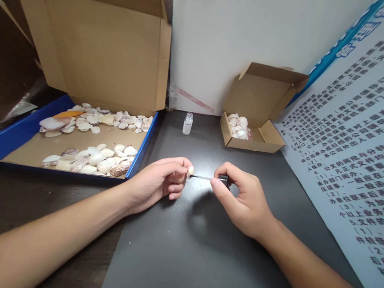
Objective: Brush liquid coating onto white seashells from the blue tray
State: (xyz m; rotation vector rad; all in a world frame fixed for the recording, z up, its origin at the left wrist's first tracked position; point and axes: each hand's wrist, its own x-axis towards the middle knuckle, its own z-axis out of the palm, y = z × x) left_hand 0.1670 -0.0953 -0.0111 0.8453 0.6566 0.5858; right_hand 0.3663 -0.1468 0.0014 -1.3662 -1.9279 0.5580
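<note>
My left hand (166, 178) pinches a small pale seashell (191, 170) between thumb and forefinger, above the dark table. Between the fingers of my right hand (242, 194) is the black cap of a brush applicator (223, 180). Its thin stem points left, and the tip meets or nearly meets the shell; whether they touch I cannot tell. Beyond my hands stands a small clear glass bottle (188, 125), uncapped and upright, with a printed label.
On the left, an open blue-sided cardboard box (29, 154) holds many shells in two groups. A smaller open cardboard box (248, 145) with shells stands at the back right. A white wall (218, 44) rises behind, and a printed poster (362, 151) slants along the right.
</note>
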